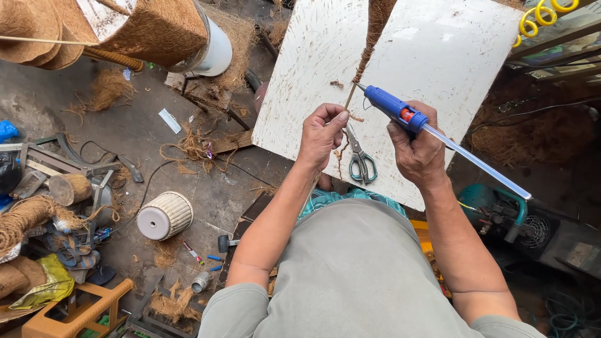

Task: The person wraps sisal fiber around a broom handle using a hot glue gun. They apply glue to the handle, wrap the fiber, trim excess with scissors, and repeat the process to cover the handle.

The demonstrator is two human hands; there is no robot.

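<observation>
At the centre of the frame the left hand [321, 133] pinches a thin stick [349, 98] wrapped in light, fraying coconut fibre [374, 28], best held low on the bare wood, while the right hand [418, 153] grips a blue glue gun [392, 108] with its nozzle touching the stick.

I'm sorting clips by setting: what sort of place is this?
Most likely a small craft workshop working with coconut fibre. The right hand holds a blue glue gun over a white board with scissors on it, and fibre-wrapped forms and loose fibre litter the floor.
</observation>
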